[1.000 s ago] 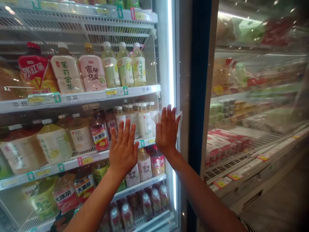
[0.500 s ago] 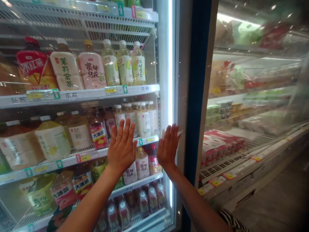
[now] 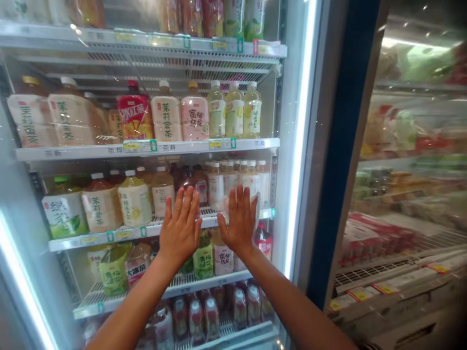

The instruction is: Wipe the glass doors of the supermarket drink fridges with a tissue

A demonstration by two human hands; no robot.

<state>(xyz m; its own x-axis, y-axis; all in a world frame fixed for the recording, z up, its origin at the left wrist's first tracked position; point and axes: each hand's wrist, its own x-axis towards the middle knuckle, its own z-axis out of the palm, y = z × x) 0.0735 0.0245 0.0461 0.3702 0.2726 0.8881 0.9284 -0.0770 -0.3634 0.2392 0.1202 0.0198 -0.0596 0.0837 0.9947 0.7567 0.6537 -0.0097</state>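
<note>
Head view: more of the glass-door drinks cooler (image 3: 323, 97) shows; the right hand (image 3: 239, 226) has shifted inward toward the left hand (image 3: 180, 231), so contact seems nearer mid-door. Both lie flat, fingers extended, a blurred pale sheet (image 3: 257, 200) apparently under the right.

A red-capped bottle (image 3: 134, 114) stands in line with a white-capped bottle (image 3: 167, 119), a pink-labelled bottle (image 3: 194, 119) and three pale-yellow bottles (image 3: 234, 116) on a white shelf (image 3: 83, 151), above a green-capped bottle (image 3: 65, 209). A bright light strip (image 3: 299, 146) runs near a dark blue panel (image 3: 346, 121); beyond, red-and-white packs (image 3: 370, 233) lie in a display case (image 3: 383, 316) with yellow price tags (image 3: 360, 295).
</note>
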